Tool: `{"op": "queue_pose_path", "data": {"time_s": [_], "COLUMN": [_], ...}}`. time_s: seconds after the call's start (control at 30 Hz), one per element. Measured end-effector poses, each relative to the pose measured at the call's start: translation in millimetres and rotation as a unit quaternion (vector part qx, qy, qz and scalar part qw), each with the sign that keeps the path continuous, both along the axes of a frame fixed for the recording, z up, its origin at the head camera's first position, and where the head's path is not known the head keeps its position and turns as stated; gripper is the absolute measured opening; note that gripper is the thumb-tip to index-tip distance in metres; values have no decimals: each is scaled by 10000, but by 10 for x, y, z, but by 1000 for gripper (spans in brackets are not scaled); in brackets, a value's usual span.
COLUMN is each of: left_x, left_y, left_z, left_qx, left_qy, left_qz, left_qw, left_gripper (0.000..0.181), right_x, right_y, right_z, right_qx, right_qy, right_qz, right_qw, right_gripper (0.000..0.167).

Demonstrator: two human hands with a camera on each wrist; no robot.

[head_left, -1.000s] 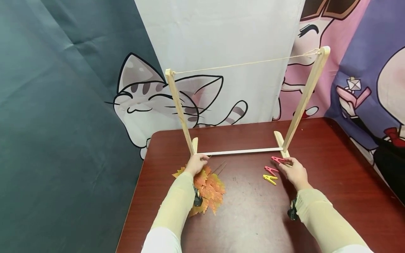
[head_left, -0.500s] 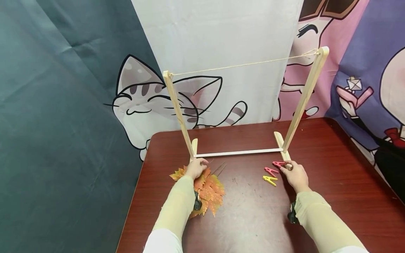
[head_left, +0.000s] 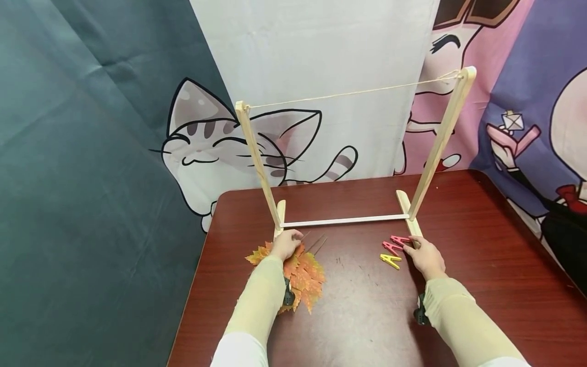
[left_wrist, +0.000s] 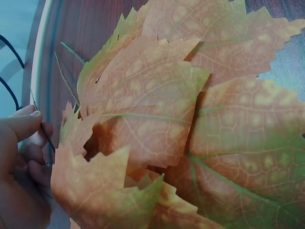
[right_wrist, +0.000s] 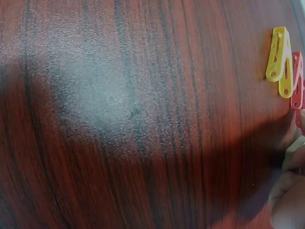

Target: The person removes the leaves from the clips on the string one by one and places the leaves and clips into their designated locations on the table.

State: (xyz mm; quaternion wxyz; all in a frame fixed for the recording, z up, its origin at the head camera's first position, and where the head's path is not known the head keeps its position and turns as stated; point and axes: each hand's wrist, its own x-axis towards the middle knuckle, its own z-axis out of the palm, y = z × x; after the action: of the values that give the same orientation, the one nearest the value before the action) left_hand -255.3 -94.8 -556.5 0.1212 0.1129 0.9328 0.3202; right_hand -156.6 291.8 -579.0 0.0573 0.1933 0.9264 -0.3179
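My left hand (head_left: 285,244) pinches the thin stem of an artificial autumn leaf between thumb and finger. In the left wrist view that hand (left_wrist: 24,162) lies at the left edge, beside overlapping orange-green leaves (left_wrist: 138,100). The leaf pile (head_left: 304,278) spreads under the left wrist on the table. My right hand (head_left: 426,257) pinches the handle end of a pink clothespin (head_left: 400,239) by the right foot of a wooden stand. Just in front lie another pink clothespin (head_left: 392,248) and a yellow clothespin (head_left: 390,260). In the right wrist view the right hand (right_wrist: 288,200) shows only partly.
The wooden stand has a left post (head_left: 259,165), a right post (head_left: 441,148) and a white crossbar (head_left: 344,221) near the table. A string (head_left: 353,93) runs between the post tops. Behind the red-brown table (head_left: 357,316) hangs a printed cloth (head_left: 321,46).
My right hand has drawn the pink clothespin slightly nearer, towards the other pink one. The left hand has shifted a little nearer, staying at the leaf stems.
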Motion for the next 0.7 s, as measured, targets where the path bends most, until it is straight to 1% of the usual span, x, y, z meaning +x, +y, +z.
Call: {"op": "queue_pose_path", "data": {"time_s": [0.13, 0.3, 0.4, 0.5, 0.7], "left_x": [20, 47, 68, 94, 104], "left_y": [7, -18, -18, -6, 13], "left_z": [-27, -39, -31, -28, -61], "left_qx": [-145, -241, -183, -165, -62], "left_qy": [122, 19, -90, -164, -36], "left_qz": [-25, 61, 56, 88, 139], "left_qw": [9998, 9997, 9998, 9997, 9999], "left_gripper": [20, 21, 22, 23, 25], "right_x": [24, 48, 46, 40, 54], "right_y": [-9, -57, -75, -98, -107], "right_z": [26, 14, 1, -14, -23], "right_qx": [53, 100, 130, 113, 29], "right_qy": [-183, -288, -214, -229, -286], "right_qz": [-59, -208, -269, -302, -324], "right_qw": [9998, 9993, 9993, 9992, 9991], "right_gripper": [53, 51, 51, 52, 59]}}
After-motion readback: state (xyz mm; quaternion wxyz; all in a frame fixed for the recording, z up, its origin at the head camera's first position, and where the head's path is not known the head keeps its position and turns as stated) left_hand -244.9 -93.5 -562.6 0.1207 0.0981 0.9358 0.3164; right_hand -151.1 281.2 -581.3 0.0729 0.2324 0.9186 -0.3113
